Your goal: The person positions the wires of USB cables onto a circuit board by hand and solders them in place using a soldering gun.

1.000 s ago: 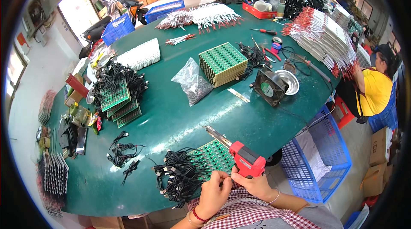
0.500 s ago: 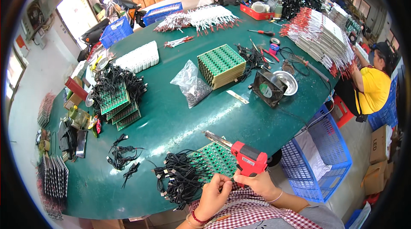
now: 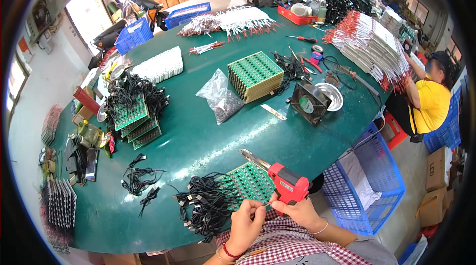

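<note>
My right hand (image 3: 303,216) is wrapped round the grip of a red-and-black soldering gun (image 3: 288,185), whose metal nozzle points up and left over the table. Close beside it, my left hand (image 3: 247,226) pinches a thin strand, likely solder wire (image 3: 267,204), stretching toward the gun. Its far end is hidden by my right fingers and the gun. Just beyond my hands lies a green circuit board panel (image 3: 250,182) with rows of small parts. Black USB cables (image 3: 206,208) are heaped over its left side.
A stack of green panels (image 3: 255,76), a bag of small parts (image 3: 221,97) and a black fan (image 3: 308,102) stand on the green table (image 3: 198,146). Cabled boards (image 3: 133,114) are piled left. A blue crate (image 3: 369,185) stands right; a co-worker in yellow (image 3: 430,104) sits beyond.
My left hand has drawn slightly left, and more of the thin strand shows between it and the gun. The gun has barely shifted. The co-worker's head has turned.
</note>
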